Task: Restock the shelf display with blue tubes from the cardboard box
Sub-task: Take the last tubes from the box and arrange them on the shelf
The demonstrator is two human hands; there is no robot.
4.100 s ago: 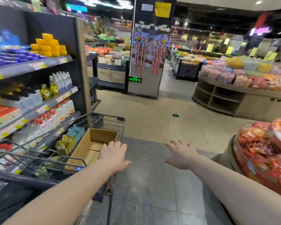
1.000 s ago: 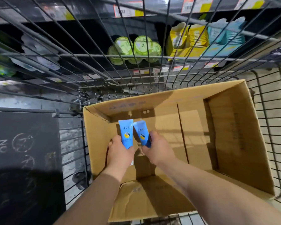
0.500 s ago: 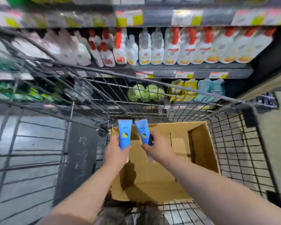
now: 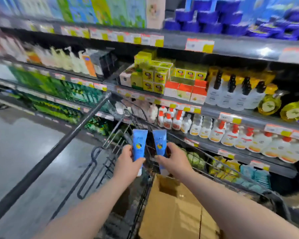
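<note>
Both arms reach forward over the cardboard box (image 4: 173,209) (it sits in the cart (image 4: 100,152)). The left hand (image 4: 128,163) grips one blue tube (image 4: 139,145) upright. The right hand (image 4: 173,159) grips another tube (image 4: 160,144).

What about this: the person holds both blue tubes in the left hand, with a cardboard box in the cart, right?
Not quite. The head view shows the left hand gripping one blue tube and the right hand gripping the other tube. The cardboard box is in the cart.

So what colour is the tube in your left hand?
The tube is blue with a yellow mark; head view shows it.
</note>
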